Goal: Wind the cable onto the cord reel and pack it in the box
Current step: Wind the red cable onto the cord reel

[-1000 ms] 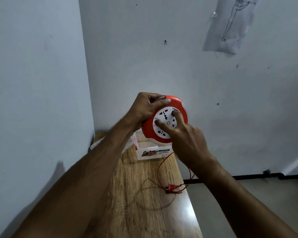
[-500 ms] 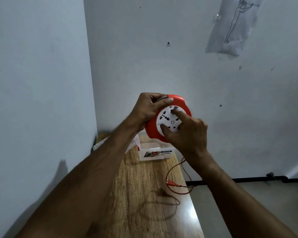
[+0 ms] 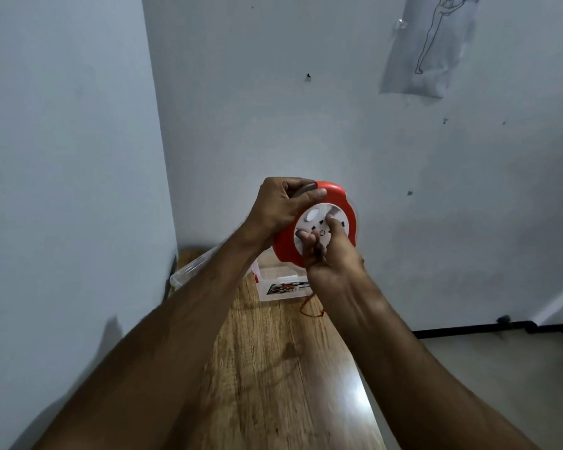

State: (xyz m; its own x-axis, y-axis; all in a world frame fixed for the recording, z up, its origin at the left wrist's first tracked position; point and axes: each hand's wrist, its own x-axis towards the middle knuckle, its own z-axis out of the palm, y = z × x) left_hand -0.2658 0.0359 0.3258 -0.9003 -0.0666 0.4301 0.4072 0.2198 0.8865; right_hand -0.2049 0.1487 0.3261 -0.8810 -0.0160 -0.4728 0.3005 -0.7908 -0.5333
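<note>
I hold a round red cord reel with a white socket face up in front of the wall, above the table. My left hand grips its top left rim, thumb across the front. My right hand has its fingers pressed on the white socket disc, palm turned up. A short loop of thin red cable hangs below the reel beside my right wrist; its plug is hidden. The clear plastic box stands open on the wooden table under the reel.
The box's clear lid lies to the left against the side wall. The narrow table sits in a wall corner, its right edge dropping to the floor. A black pipe runs along the floor at the right.
My right hand has turned the white disc round, rolling palm up. The cable has been drawn in: the plug and long loop on the table have risen out of sight, leaving a short loop.
</note>
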